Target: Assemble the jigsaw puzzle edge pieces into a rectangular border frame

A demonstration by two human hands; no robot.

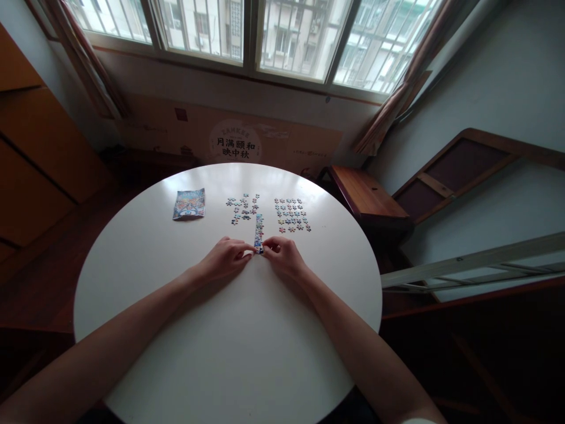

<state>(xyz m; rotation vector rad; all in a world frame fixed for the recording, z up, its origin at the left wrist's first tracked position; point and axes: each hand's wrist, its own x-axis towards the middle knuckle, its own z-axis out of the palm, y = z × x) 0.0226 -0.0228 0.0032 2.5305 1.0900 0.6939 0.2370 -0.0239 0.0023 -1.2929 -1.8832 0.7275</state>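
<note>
A narrow joined strip of jigsaw puzzle (259,228) lies on the white round table (212,335), running away from me. At its near end, my left hand (227,257) has its fingers closed against the left side of a jigsaw puzzle piece (259,251). From the right, my right hand (285,254) pinches at the same spot with thumb and forefinger. The fingertips partly cover this end, so the exact fit of the piece is hidden. Beyond the hands, loose puzzle pieces (246,217) are scattered left of the strip. Right of it, more loose pieces (291,215) are laid out in rough rows.
A colourful printed packet or sheet (189,204) lies on the table's far left. Past the table's right edge stands a wooden stool or chair (368,191). Barred windows (295,41) and a printed cardboard panel (282,132) are behind the table.
</note>
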